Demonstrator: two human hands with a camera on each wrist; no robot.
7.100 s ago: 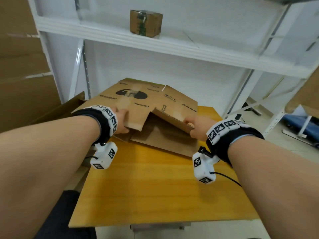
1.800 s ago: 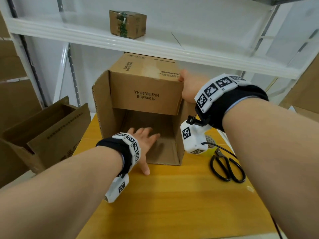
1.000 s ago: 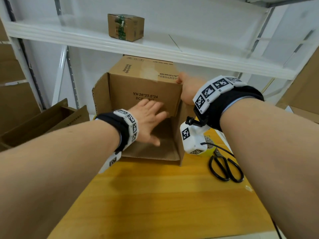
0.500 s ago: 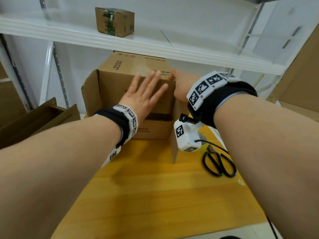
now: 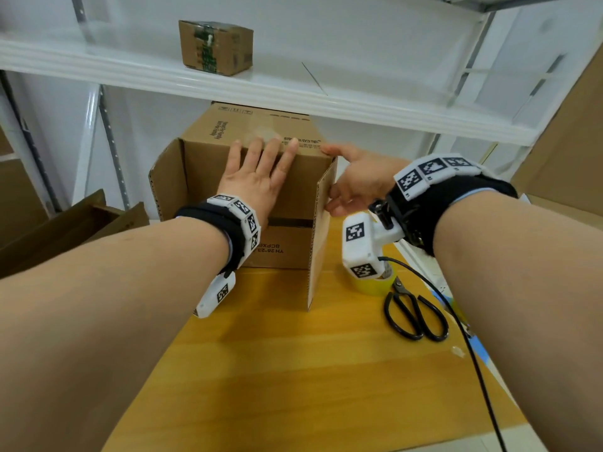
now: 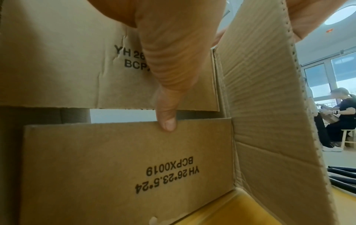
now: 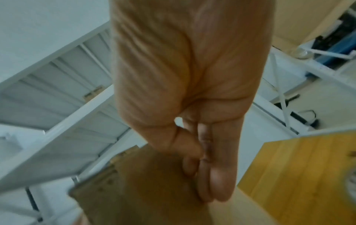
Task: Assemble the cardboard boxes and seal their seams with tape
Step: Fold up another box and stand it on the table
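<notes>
Far left, off the table (image 5: 293, 370), an open carton (image 5: 75, 226) sits low. Next the box (image 5: 287, 190) on its side on the table, open end facing the person. Left hand (image 5: 254, 181) is flat on the upper flap (image 6: 63, 60), fingers (image 5: 266, 158) straight and spread, tips reaching the box's top edge; in the wrist view the thumb (image 6: 165, 118) tip touches the lower flap (image 6: 115, 159), a narrow gap between the two flaps. Right hand (image 5: 355, 181) sits at the right flap (image 5: 321, 236), which stands edge-on, fingers relaxed against it, not gripping. Below that wrist: yellow tape (image 5: 378, 283), then scissors (image 5: 414, 316). A small box (image 5: 215, 47) sits on the shelf (image 5: 326, 102) above.
</notes>
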